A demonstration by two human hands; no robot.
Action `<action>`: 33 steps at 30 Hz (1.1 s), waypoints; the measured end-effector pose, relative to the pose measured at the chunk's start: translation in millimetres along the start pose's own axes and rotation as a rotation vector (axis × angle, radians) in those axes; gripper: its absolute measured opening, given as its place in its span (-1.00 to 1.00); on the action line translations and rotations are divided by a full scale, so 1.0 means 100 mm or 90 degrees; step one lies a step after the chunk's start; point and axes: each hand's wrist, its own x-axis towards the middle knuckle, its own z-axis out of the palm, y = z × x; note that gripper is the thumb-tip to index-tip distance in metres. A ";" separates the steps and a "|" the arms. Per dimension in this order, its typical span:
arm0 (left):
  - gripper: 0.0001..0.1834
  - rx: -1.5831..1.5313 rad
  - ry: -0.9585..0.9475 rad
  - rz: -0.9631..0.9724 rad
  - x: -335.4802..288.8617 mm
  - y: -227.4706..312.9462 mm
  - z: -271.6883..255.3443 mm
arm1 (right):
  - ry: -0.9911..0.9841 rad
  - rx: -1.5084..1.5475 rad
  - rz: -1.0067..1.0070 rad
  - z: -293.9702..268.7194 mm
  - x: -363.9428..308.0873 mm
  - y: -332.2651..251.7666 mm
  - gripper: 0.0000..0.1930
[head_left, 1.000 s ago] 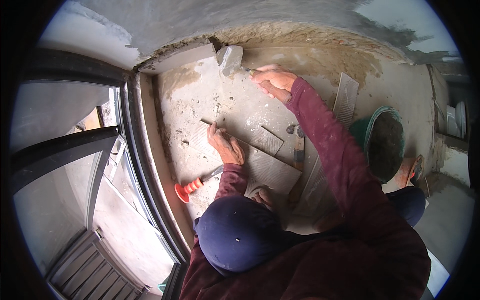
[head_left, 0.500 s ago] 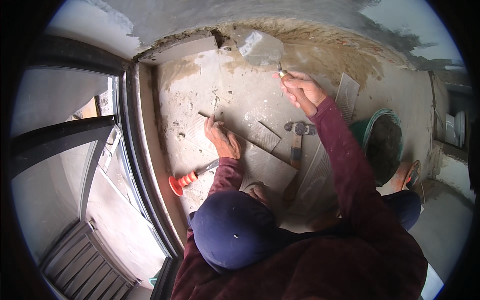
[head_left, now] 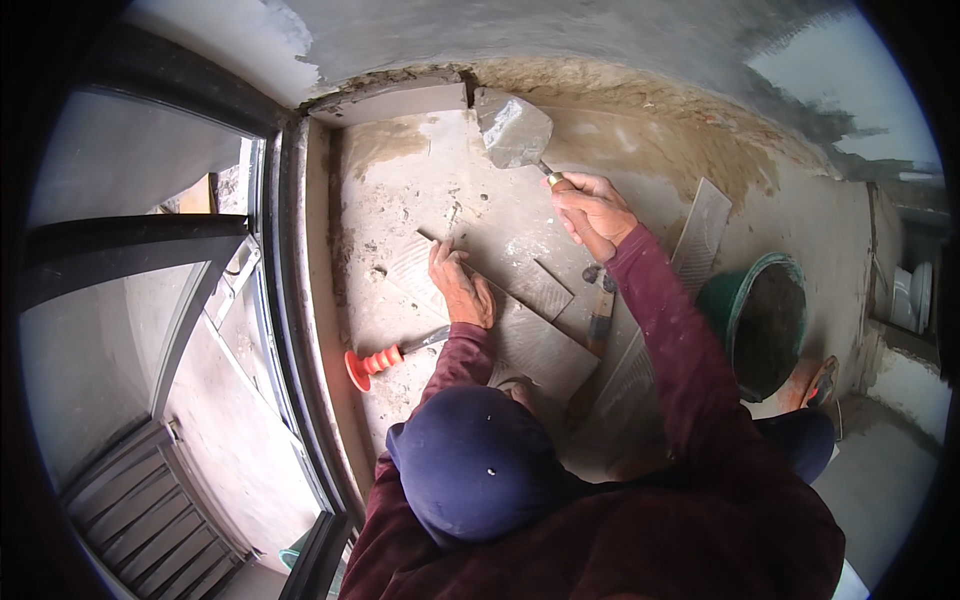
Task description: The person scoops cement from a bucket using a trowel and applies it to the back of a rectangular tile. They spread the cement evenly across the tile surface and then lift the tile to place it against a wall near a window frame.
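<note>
Holding trowel (head_left: 515,132), right hand (head_left: 597,212) clamped its handle (head_left: 597,241), blade (head_left: 520,136) beyond; left hand (head_left: 464,289) lay apart on tile (head_left: 545,345), grip unclear.

Rounded navy cap (head_left: 478,455), pale dot (head_left: 491,471); maroon sleeves (head_left: 692,345)

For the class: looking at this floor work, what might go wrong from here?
The trowel in the right hand looks close to the rough wall and might catch.
The bucket stands near the right sleeve, so a swing back could knock it.
The chisel lies by the left sleeve, which might shift it.
</note>
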 end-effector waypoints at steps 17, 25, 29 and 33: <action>-0.42 -0.022 -0.007 -0.011 -0.01 0.00 -0.04 | 0.116 -0.870 -0.434 0.81 0.30 -0.43 -0.57; -0.44 -0.003 -0.005 -0.017 -0.02 0.02 -0.06 | 0.165 -1.019 -0.429 1.00 0.58 -0.16 -0.54; -0.44 -0.013 -0.001 -0.012 -0.03 0.00 -0.05 | 0.135 -1.022 -0.459 1.32 0.81 -0.24 -0.51; -0.43 -0.018 -0.005 -0.011 -0.02 0.00 -0.06 | 0.082 -1.041 -0.397 1.63 1.01 -0.36 -0.57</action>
